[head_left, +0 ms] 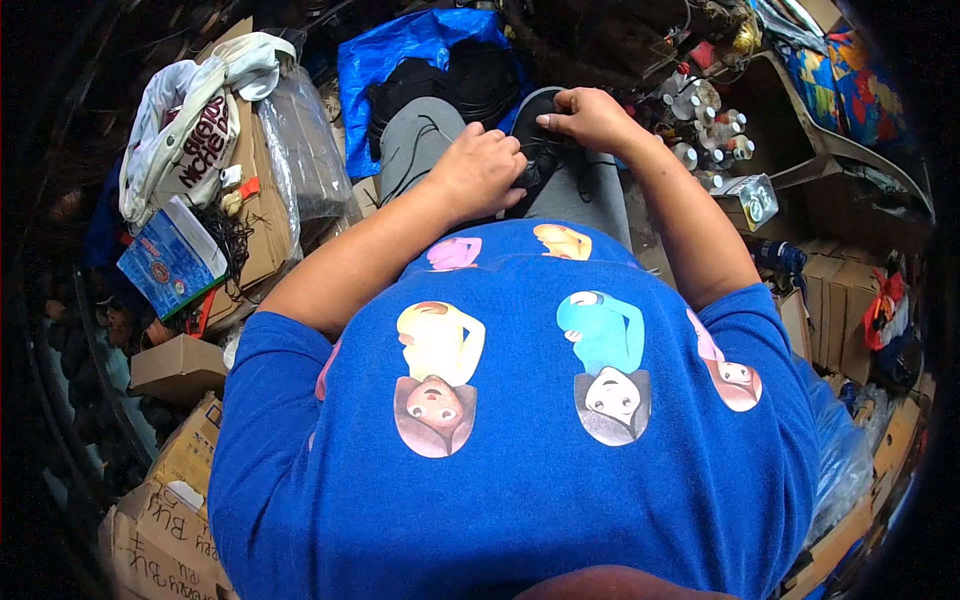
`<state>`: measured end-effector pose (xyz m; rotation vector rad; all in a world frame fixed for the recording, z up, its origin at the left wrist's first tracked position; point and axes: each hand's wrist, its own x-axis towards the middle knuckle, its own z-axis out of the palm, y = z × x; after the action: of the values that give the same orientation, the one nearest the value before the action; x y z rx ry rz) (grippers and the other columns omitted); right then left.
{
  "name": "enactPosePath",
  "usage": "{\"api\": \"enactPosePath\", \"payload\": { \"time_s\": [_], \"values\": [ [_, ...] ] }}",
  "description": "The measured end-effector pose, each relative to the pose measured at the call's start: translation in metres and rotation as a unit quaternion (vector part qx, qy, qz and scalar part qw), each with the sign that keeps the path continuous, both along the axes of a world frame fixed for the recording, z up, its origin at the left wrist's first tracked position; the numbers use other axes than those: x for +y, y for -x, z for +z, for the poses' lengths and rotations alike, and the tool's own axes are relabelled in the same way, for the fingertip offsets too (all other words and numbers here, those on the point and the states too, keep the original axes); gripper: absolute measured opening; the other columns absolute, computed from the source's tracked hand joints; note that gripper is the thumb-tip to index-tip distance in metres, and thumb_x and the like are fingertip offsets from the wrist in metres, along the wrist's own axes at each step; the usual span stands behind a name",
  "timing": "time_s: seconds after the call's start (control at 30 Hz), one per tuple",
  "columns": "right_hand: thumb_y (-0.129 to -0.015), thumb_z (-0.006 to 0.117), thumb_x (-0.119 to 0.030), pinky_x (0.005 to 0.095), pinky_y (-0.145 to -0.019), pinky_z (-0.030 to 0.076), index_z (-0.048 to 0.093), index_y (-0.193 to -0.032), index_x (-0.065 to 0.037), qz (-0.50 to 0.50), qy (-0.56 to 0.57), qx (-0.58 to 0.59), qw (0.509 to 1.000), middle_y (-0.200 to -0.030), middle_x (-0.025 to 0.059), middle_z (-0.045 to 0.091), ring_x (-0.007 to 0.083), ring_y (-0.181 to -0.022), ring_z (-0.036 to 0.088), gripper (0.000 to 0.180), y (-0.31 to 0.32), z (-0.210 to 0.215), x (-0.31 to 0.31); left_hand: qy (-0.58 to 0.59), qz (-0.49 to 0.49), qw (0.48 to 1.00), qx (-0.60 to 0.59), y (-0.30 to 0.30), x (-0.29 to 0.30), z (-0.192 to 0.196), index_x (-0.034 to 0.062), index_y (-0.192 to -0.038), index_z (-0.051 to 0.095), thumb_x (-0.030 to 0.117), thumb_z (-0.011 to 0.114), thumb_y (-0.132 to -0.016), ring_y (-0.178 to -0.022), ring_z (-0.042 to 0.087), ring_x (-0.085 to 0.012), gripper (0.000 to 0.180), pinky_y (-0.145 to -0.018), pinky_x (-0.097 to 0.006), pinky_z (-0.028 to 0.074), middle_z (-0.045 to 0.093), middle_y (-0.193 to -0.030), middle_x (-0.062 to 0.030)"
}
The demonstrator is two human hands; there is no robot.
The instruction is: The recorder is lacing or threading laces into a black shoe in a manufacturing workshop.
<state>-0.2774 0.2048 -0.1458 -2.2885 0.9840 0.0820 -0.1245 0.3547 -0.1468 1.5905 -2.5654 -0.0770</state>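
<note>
A black piece with a rounded end (535,112) lies over my right thigh; its kind is unclear. My right hand (590,115) pinches its far end between thumb and fingers. My left hand (480,170) is closed, knuckles up, at the near left part of the same piece. What its fingertips grip is hidden beneath them. Thin black cord (425,130) trails over my grey left trouser leg (415,140). Just beyond my knees, several dark rounded pieces (480,80) lie on a blue plastic sheet or bag (365,60).
On the left, a white cloth bag (165,110) and a blue booklet (175,255) rest by cardboard and clear plastic (310,150). Several small capped bottles (715,130) stand to the right, near a dark bin (790,120). Cardboard boxes (180,370) sit close on both sides.
</note>
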Motion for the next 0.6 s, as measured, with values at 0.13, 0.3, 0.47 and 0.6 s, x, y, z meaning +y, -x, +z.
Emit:
{"api": "enactPosePath", "payload": {
  "time_s": [0.13,0.3,0.47,0.6],
  "values": [
    [-0.078,0.067,-0.036,0.0302,-0.06,0.045,0.063,-0.081,0.002,-0.063,-0.034,-0.044,0.996,-0.066,0.009,0.06,0.0127,-0.062,0.054,0.038,0.007,-0.015,-0.006,-0.04,0.03,0.997,0.063,-0.009,-0.007,0.006,0.0066,-0.079,0.062,0.032,0.069,-0.07,-0.085,0.056,-0.0288,0.028,-0.072,-0.039,0.043,0.057,-0.083,-0.0101],
    [-0.084,0.062,-0.028,0.0233,-0.072,0.043,0.06,-0.113,-0.004,-0.047,-0.143,-0.276,0.949,-0.096,0.0024,0.062,0.0099,-0.083,0.055,0.037,0.039,-0.037,-0.011,-0.011,0.142,0.955,0.26,-0.05,0.016,0.01,0.0053,-0.097,0.065,0.032,0.07,-0.073,-0.092,0.059,-0.0306,0.036,-0.082,-0.037,0.047,0.062,-0.097,-0.0134],
    [-0.086,0.059,-0.032,0.0264,-0.082,0.044,0.063,-0.11,-0.004,-0.301,-0.029,-0.138,0.943,-0.103,0.0063,0.065,0.0135,-0.093,0.058,0.038,0.232,-0.058,-0.042,0.05,0.413,0.864,0.284,-0.134,0.086,0.021,0.0029,-0.097,0.067,0.009,0.062,-0.081,-0.084,0.059,-0.0149,0.018,-0.074,-0.026,0.047,0.063,-0.092,-0.0074],
    [-0.086,0.059,-0.023,0.0281,-0.081,0.045,0.064,-0.106,-0.002,-0.328,-0.047,-0.197,0.923,-0.098,0.0098,0.065,0.0147,-0.092,0.059,0.029,0.235,-0.06,-0.022,0.052,0.336,0.906,0.251,-0.118,0.087,0.012,0.0056,-0.095,0.067,0.0,0.06,-0.076,-0.089,0.06,-0.0225,0.021,-0.079,-0.031,0.047,0.061,-0.094,-0.0103]
  ]
}}
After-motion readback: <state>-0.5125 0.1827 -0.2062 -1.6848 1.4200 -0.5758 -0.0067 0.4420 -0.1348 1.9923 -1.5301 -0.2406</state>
